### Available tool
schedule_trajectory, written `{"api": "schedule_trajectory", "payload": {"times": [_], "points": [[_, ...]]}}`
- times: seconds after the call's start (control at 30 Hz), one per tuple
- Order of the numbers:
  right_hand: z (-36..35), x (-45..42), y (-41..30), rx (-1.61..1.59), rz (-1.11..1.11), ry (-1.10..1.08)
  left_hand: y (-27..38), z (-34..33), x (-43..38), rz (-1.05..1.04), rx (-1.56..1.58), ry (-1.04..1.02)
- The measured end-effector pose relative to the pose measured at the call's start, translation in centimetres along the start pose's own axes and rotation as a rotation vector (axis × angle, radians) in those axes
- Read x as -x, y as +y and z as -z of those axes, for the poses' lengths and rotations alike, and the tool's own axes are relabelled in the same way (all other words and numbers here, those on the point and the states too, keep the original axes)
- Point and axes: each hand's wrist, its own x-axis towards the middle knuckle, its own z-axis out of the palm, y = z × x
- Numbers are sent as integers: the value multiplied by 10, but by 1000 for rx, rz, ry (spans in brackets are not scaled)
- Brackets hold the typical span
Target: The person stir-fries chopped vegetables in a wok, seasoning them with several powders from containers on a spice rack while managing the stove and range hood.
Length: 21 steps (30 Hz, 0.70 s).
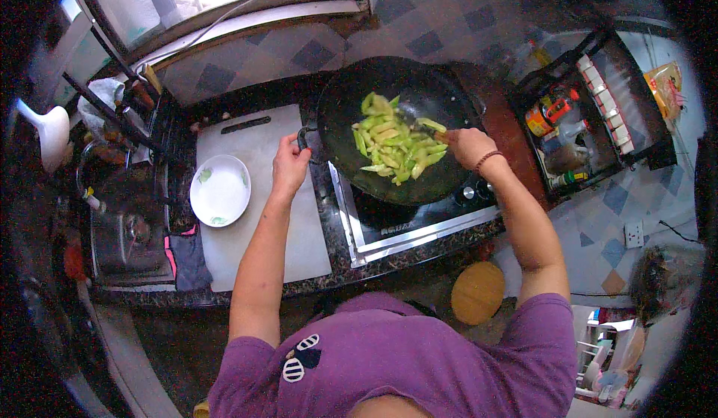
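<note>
A large black wok (409,75) sits on the gas stove (392,227). Pale green sliced vegetable pieces (392,143) lie heaped in its middle. My left hand (289,164) grips the wok's dark loop handle (304,140) on the left side. With my right hand (470,147) I hold a spatula by its wooden handle (445,137), over the wok's right part. The spatula's dark blade is among the pieces and partly hidden by them. To the left, a white bowl (220,190) with green leaf prints stands on a white cutting board (269,238).
Left of the board are a dark cloth with pink edging (188,255) and a metal sink (132,244). A black rack (634,98) with bottles and jars (561,109) stands right of the stove. A round wooden board or stool top (478,293) shows below the counter edge.
</note>
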Motion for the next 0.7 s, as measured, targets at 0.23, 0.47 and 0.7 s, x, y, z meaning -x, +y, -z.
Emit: {"api": "schedule_trajectory", "payload": {"times": [0.23,0.47,0.7], "points": [[100,59,10,15,342,-192,-21,7,-1,-19,81,-13],[17,-2,-11,-243,235,-118,-15,1,-2,-38,116,-6],[31,-17,38,-134,78,98,1,-2,8,18,-16,72]]}}
